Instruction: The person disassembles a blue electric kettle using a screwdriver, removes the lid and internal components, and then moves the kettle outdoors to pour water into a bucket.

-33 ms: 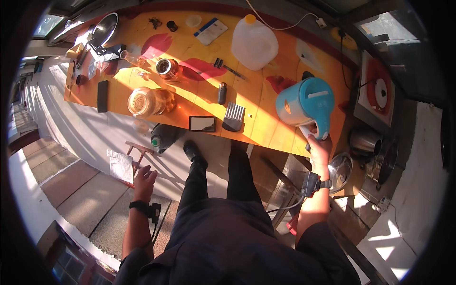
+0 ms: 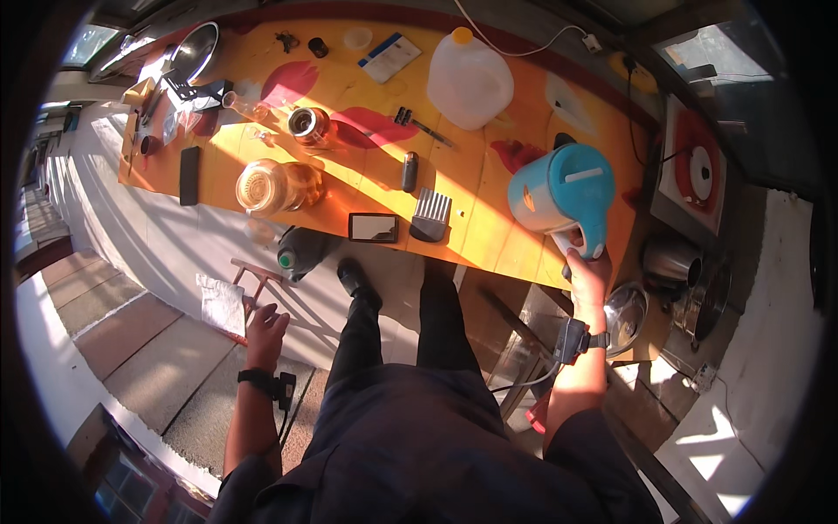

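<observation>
v. little differed from the earlier frame: both hands kept the same pose, & the tabletop (image 2: 493, 223) stuff sat in the same layout, only a hair further right in view. the blue kettle (image 2: 534, 194) was at the tabletop's near rt part, handle toward the person; couldn't tell if its base touched down. rt hand (image 2: 590, 272) was wrapped round the kettle's handle, as before. l hand (image 2: 267, 334) hung w/ nothing visible in it, fingers loosely bent, still just beside a white sheet (image 2: 222, 304), well apart from the kettle. white jug (image 2: 471, 87) w/ yellow cap stood beyond the kettle, to its l. crinkle cutter (image 2: 431, 216) lay nr the front edge, beside a dark flat rectangular item (image 2: 373, 228); glass pot (image 2: 301, 185) w/ amber liquid was further l.
</observation>
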A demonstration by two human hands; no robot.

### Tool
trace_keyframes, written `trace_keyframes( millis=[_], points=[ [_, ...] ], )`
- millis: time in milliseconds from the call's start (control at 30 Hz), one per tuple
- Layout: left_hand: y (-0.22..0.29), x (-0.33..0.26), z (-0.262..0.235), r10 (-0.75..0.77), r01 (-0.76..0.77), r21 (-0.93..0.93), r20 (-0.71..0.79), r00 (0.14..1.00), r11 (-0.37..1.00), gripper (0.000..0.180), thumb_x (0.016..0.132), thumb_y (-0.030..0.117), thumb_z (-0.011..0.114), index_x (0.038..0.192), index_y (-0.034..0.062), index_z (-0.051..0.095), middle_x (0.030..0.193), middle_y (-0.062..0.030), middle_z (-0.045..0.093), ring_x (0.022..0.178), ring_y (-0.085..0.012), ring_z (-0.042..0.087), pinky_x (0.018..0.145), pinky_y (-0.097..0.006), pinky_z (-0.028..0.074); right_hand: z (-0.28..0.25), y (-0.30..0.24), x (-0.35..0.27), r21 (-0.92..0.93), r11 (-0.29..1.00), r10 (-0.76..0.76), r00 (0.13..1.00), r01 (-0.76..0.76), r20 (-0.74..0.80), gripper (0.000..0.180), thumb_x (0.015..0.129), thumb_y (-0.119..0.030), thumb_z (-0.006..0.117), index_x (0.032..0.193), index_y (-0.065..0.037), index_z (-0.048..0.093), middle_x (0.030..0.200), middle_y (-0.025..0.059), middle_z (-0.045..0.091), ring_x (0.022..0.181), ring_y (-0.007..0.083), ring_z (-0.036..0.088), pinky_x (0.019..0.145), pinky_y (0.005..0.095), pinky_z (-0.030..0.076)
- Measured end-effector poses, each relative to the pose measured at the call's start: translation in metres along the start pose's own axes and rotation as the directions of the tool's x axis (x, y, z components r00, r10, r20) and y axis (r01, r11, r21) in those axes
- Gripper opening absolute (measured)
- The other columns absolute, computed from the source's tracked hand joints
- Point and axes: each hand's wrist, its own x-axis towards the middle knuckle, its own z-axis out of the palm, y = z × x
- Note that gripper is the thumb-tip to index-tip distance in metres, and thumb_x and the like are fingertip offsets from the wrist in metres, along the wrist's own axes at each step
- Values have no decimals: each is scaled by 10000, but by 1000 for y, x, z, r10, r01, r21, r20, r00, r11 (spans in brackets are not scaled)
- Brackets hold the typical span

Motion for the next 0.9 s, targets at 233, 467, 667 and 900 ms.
trace_keyframes(
  millis=[233, 467, 667, 900],
  points=[
    [9, -6, 1, -56, 55, 15, 13, 998, 998, 585, 945, 165, 779, 1426, -86, 560, 1350, -244, 674, 1226, -282, 677, 1004, -356, 547, 4, -27, -13, -290, 957, -7, 1000, 9, 8, 357, 834, -29, 745, 1185, 13, 695, 1052, 56, 736, 984, 162, 696, 914, 317, 543],
    [23, -19, 3, -85, 85, -28, 3, 996, 996, 628, 948, 198, 786, 1455, -84, 547, 1392, -258, 660, 1264, -310, 672, 1013, -365, 557, 34, -69, -35, -364, 908, -128, 964, 208, 231, 236, 823, -4, 747, 1050, -5, 682, 943, 30, 708, 873, 130, 658, 820, 318, 540],
    [-4, -26, -18, -50, 47, -69, -44, 998, 997, 630, 945, 194, 792, 1452, -88, 548, 1401, -257, 653, 1273, -311, 668, 1031, -376, 556, 95, -119, -68, -238, 947, -109, 913, 216, 393, 216, 834, 24, 728, 1045, 1, 690, 949, 3, 693, 869, 106, 625, 817, 300, 525],
    [-38, -31, -46, -71, 66, -146, -27, 997, 987, 582, 960, 160, 781, 1430, -93, 548, 1407, -244, 647, 1298, -312, 653, 1062, -374, 548, 147, -134, -91, -188, 961, -73, 842, 203, 534, 203, 813, 56, 716, 998, -17, 677, 916, -23, 638, 849, 89, 581, 784, 274, 495]
  ],
)
